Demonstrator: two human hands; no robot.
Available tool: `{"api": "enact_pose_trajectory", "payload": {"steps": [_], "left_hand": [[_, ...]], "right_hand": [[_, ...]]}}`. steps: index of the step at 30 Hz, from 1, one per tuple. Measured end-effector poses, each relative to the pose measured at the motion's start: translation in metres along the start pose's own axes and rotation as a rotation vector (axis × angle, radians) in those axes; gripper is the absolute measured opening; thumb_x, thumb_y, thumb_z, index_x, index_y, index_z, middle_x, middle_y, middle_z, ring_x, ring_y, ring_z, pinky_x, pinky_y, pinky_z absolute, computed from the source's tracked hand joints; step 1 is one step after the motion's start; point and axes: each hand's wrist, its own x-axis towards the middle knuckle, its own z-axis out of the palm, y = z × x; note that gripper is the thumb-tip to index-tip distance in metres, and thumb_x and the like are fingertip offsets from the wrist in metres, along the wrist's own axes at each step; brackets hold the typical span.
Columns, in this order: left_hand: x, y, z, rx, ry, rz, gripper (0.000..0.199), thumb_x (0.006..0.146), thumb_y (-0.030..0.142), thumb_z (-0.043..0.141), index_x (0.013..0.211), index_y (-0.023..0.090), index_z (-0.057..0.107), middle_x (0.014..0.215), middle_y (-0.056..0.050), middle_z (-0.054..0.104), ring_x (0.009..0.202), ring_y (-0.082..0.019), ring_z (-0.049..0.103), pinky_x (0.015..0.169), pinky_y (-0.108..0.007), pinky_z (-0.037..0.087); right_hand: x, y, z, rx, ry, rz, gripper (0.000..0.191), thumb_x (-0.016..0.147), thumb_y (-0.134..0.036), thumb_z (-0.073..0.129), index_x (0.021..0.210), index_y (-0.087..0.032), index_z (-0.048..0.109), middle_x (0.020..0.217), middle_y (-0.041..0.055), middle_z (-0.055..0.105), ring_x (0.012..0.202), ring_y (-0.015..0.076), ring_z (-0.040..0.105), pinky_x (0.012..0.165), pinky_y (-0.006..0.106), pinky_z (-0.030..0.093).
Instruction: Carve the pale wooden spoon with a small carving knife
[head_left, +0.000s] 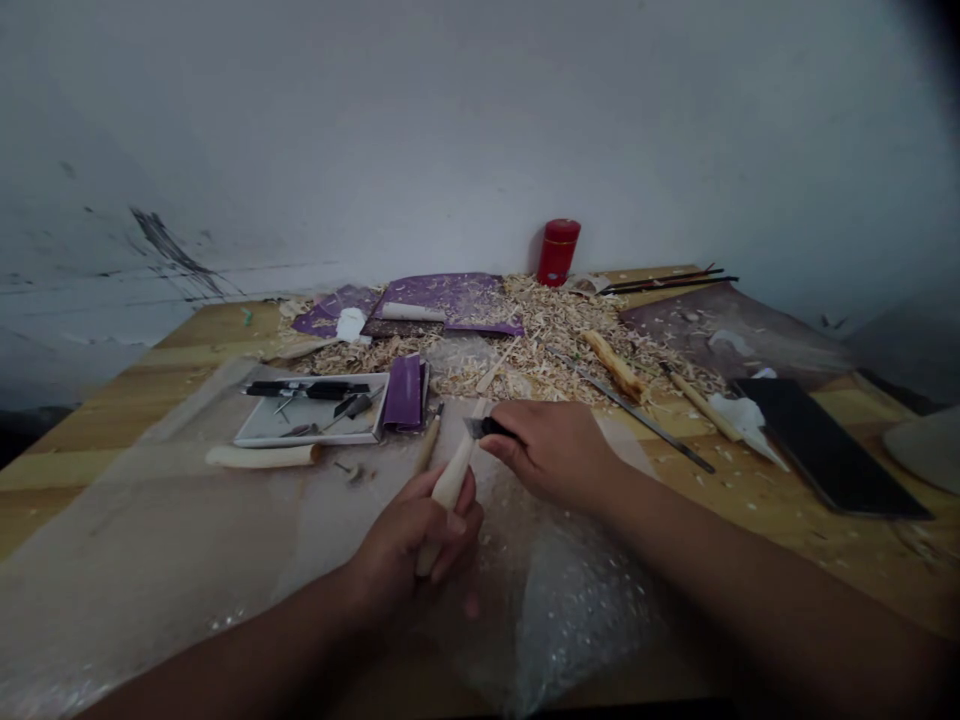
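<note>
My left hand (420, 535) is wrapped round a pale, whittled piece of wood (452, 478), which slants up and away from me and narrows toward its far end. In my right hand (551, 450) is a carving knife (495, 428) with a black handle. Its short blade lies against the narrow part of the wood, just beyond my left fingers. The rest of the knife's handle is hidden in my right fist. Close to my left hand, a tool with a wooden handle (429, 445) rests on the plastic sheet.
A white tray (262, 420) of black-handled tools stands left, beside a purple packet (405, 393). Wood shavings (555, 340) heap at the back near a red canister (559, 252). To the right lie a long file (637, 412), a bark-covered stick (611, 365) and a dark flat slab (825, 445).
</note>
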Motion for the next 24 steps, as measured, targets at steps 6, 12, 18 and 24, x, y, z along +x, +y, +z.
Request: {"api": "enact_pose_trajectory", "payload": {"steps": [6,12,18,24], "left_hand": [[-0.002,0.001,0.002,-0.098,-0.040,-0.025,0.003,0.062,0.018,0.039,0.059,0.018,0.038,0.037,0.007,0.029,0.030,-0.006,0.021,0.034,-0.024,0.043],[-0.010,-0.003,0.003,-0.078,-0.131,-0.006,0.005,0.060,0.020,0.043,0.062,0.017,0.040,0.038,0.007,0.032,0.028,-0.004,0.022,0.036,-0.027,0.045],[0.002,0.000,-0.003,-0.086,-0.122,0.035,0.010,0.066,0.022,0.034,0.064,0.016,0.041,0.039,0.005,0.039,0.024,-0.004,0.025,0.034,-0.024,0.042],[0.001,-0.002,-0.006,-0.090,-0.145,0.023,0.015,0.070,0.022,0.030,0.062,0.016,0.042,0.035,0.005,0.038,0.022,-0.004,0.022,0.034,-0.024,0.043]], "right_hand": [[0.005,0.007,0.000,-0.047,0.053,0.043,0.043,0.084,-0.051,0.021,0.082,-0.020,0.051,0.076,0.0014,0.060,0.066,0.0140,0.052,0.051,0.023,0.022],[0.009,0.047,-0.006,-0.027,0.215,0.382,0.042,0.085,-0.047,0.021,0.084,-0.020,0.053,0.067,0.0021,0.057,0.059,0.0143,0.049,0.050,0.023,0.024],[0.000,0.012,-0.005,0.032,0.085,0.082,0.042,0.085,-0.049,0.021,0.080,-0.020,0.051,0.070,0.0006,0.058,0.060,0.0126,0.049,0.051,0.023,0.022],[-0.002,-0.012,-0.001,0.006,-0.017,-0.055,0.044,0.084,-0.051,0.020,0.080,-0.020,0.051,0.070,0.0001,0.059,0.061,0.0125,0.050,0.051,0.024,0.021]]}}
